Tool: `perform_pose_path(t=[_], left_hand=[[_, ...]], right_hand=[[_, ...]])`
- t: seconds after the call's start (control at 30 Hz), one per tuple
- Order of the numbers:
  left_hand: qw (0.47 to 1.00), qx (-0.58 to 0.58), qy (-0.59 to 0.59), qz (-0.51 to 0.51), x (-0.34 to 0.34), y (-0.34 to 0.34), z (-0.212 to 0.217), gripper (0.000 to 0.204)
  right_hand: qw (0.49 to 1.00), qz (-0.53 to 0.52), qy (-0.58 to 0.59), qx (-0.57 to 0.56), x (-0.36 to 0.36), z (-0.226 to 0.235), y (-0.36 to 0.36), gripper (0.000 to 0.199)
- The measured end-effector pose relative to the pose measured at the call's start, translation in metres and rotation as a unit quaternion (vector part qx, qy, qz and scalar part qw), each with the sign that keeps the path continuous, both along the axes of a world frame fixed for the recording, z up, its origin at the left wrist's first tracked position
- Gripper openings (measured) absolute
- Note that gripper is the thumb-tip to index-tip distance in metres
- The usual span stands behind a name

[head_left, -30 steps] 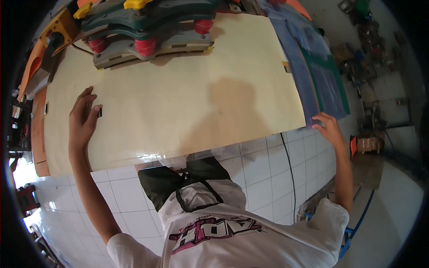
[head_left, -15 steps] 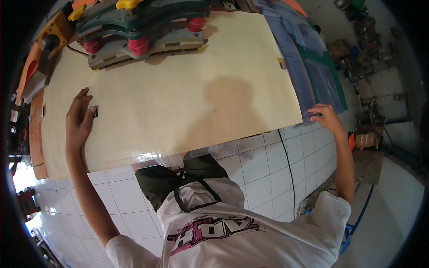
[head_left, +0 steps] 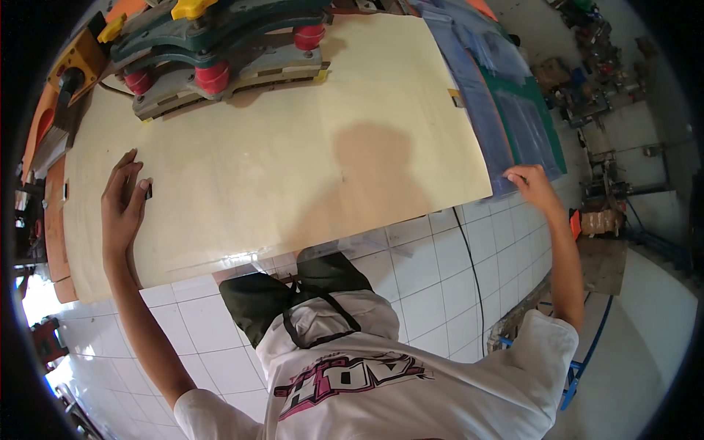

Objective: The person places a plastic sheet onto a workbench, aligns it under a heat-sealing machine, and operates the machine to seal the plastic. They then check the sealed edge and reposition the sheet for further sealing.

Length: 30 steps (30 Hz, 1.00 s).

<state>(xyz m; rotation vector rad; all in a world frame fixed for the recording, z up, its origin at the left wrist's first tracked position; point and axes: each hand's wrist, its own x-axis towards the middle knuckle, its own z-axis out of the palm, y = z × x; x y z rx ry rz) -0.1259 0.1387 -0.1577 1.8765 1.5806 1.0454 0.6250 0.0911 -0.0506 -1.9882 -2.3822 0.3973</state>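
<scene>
My left hand (head_left: pixel 122 202) rests on the left part of a cream-coloured board (head_left: pixel 249 161), its fingers apart and its thumb beside a small black block (head_left: pixel 149 191). Off the board's right edge, my right hand (head_left: pixel 536 186) is closed in a pinch at the near corner of a bluish clear plastic sheet (head_left: pixel 469 103). Several such sheets lie in a layered stack there. How many sheets the fingertips hold is too small to tell.
A green metal press (head_left: pixel 242 48) with red cylinders and yellow knobs stands over the board's far left. Left of it is a yellow control box (head_left: pixel 77 66). A black cable (head_left: pixel 473 275) crosses the white tiled floor (head_left: pixel 433 308). A whitish panel (head_left: pixel 653 330) is at right.
The fingers of my right hand have closed at the sheet's corner. My left hand stays beside the black block. The whole view has shifted slightly.
</scene>
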Motion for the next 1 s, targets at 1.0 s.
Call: perform_pose_path(t=[1.0], left_hand=[[0.999,0.04,0.015,0.014,0.001,-0.006,0.004,0.026]], right_hand=[[0.988,0.047,-0.026,0.146,-0.028,0.046,0.002,0.006]])
